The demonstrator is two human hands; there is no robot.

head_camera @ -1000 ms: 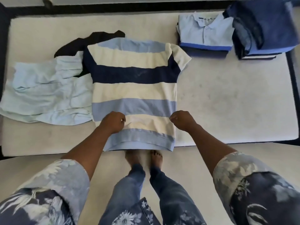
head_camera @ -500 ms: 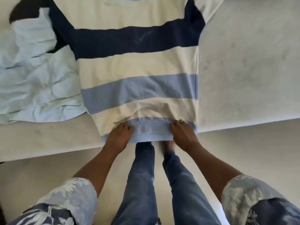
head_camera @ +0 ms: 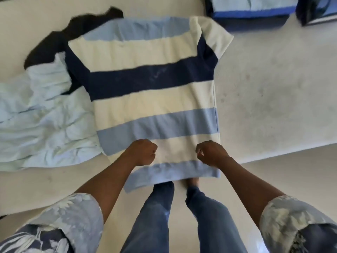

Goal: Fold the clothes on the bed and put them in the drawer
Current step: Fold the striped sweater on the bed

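A shirt with wide cream, navy and light-blue stripes (head_camera: 155,99) lies flat on the white bed (head_camera: 273,88), with its blue hem hanging over the front edge. My left hand (head_camera: 141,152) is curled into a fist on the lowest cream stripe near the shirt's left side. My right hand (head_camera: 211,153) is fisted on the same stripe near the right side. Both seem to pinch the cloth. A crumpled light-blue garment (head_camera: 42,121) lies to the left, partly under the shirt, with a black garment (head_camera: 60,35) behind it.
Two stacks of folded clothes sit at the far right of the bed: a light-blue and navy stack (head_camera: 251,13) and a darker one (head_camera: 317,10), both cut off by the frame. My legs in blue jeans (head_camera: 156,216) stand on the pale floor against the bed.
Half a second ago both hands lay flat on the hem. They have now moved up onto the cream stripe and closed into fists. The camera has pulled back.
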